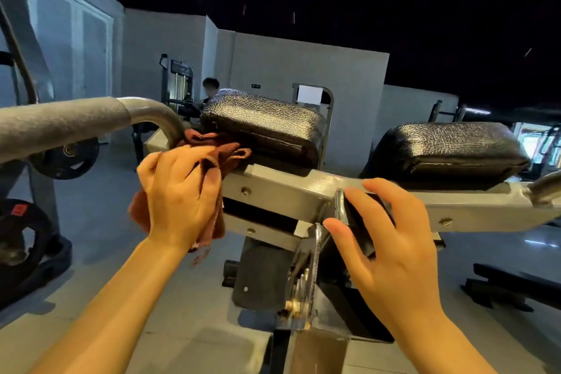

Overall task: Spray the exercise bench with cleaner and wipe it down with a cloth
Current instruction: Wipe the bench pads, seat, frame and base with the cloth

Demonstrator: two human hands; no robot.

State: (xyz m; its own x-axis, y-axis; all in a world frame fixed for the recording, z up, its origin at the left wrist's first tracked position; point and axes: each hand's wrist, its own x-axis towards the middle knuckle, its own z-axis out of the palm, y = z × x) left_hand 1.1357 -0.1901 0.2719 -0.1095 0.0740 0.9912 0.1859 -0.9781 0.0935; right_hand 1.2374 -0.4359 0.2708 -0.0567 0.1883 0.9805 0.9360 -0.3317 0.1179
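Bench [291, 188]: 2 glossy black pads [264, 121]

Your left hand [179, 191] at left end of grey crossbar [291, 188], fingers curled, gripping rust-red cloth [212, 161]; forearm bare, reaching up from lower left. Your right hand [391, 237] below crossbar's middle, fingers spread, tips touching black part there; forearm bare, from lower right.

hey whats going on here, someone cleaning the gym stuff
Yes. A person's left hand grips a reddish-brown cloth against the grey metal frame, beside the left black pad. The right hand rests on a black part at the frame's middle. No spray bottle is in view.
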